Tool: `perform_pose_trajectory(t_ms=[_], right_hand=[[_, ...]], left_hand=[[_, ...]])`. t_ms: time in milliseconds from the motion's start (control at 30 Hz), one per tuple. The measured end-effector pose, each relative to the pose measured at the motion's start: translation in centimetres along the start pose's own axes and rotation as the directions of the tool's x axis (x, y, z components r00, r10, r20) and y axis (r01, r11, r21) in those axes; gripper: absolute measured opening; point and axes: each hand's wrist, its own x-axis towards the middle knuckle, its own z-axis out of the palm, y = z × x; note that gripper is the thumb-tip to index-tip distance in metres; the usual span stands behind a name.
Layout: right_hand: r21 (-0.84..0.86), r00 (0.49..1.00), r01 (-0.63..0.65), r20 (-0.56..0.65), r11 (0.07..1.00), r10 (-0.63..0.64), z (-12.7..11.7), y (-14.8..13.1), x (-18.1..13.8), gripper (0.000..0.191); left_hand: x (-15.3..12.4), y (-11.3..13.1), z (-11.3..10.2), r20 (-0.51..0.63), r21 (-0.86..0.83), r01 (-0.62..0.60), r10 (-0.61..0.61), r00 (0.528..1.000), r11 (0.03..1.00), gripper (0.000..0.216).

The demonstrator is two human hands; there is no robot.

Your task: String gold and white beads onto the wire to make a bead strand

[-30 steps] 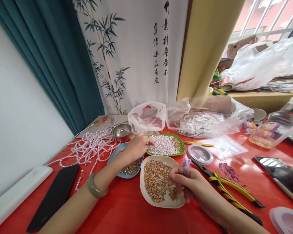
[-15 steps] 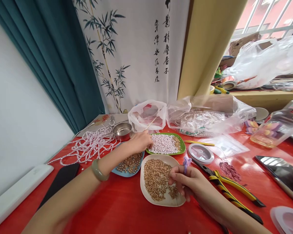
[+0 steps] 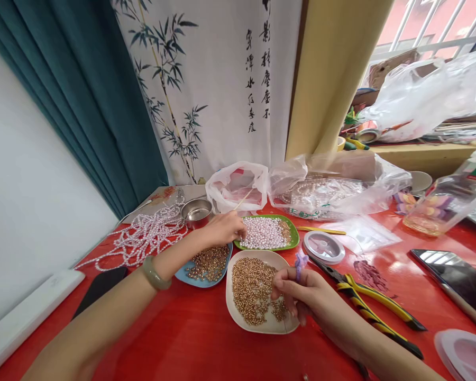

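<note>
My left hand [image 3: 222, 228], a green bangle on its wrist, reaches over the left end of a green tray [image 3: 294, 241] of white pearl beads [image 3: 263, 233]. Its fingers are curled together at the beads; what they grip is hidden. A thin pale stick [image 3: 243, 199] shows just behind this hand; I cannot tell whether it is held. Fingers pinched, my right hand [image 3: 299, 292] hovers over the right side of a cream tray [image 3: 232, 312] of small gold beads [image 3: 252, 286]. A purple ornament [image 3: 301, 263] sits on one finger. Whatever is pinched is too fine to make out.
A blue tray [image 3: 181, 276] of bronze beads lies under my left forearm. Behind it are a metal bowl [image 3: 197, 212] and bead strands [image 3: 146, 235]. Yellow-black pliers [image 3: 375, 307], a spool [image 3: 324, 247] and a phone [image 3: 456, 280] lie right. Plastic bags [image 3: 341, 185] stand behind.
The whole view has shifted slightly, so everything sits a little further left. Both hands keep nearly the same places and poses over the trays.
</note>
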Motion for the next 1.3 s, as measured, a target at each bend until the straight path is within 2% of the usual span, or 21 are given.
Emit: perform_pose_trajectory(t_ms=[167,400,800,1033,1300], right_hand=[[-0.012,1.0,0.006,-0.004,1.0,-0.006,0.1,0.0,0.0,0.023],[-0.052,1.0,0.005,-0.011,0.999,-0.005,0.4,-0.3,-0.2,0.021],[-0.029,1.0,0.017,0.011,0.999,-0.017,0.0,0.1,0.1,0.022],[-0.046,1.0,0.015,0.009,0.999,-0.014,0.0,0.0,0.1,0.023],[-0.041,0.999,0.025,0.039,0.999,-0.024,-0.3,0.3,0.3,0.022]], left_hand=[[0.4,-0.1,0.2,0.044,0.022,0.011,-0.012,0.999,1.0,0.019],[1.2,0.5,-0.2,0.085,0.035,0.031,-0.034,0.996,0.999,0.008],[0.8,0.7,-0.6,0.011,-0.03,0.179,-0.179,0.984,0.983,0.017],[0.7,0.3,-0.6,-0.009,-0.144,0.188,-0.192,0.981,0.971,0.015],[0.1,-1.1,-0.8,-0.028,-0.406,0.191,-0.221,0.975,0.894,0.019]])
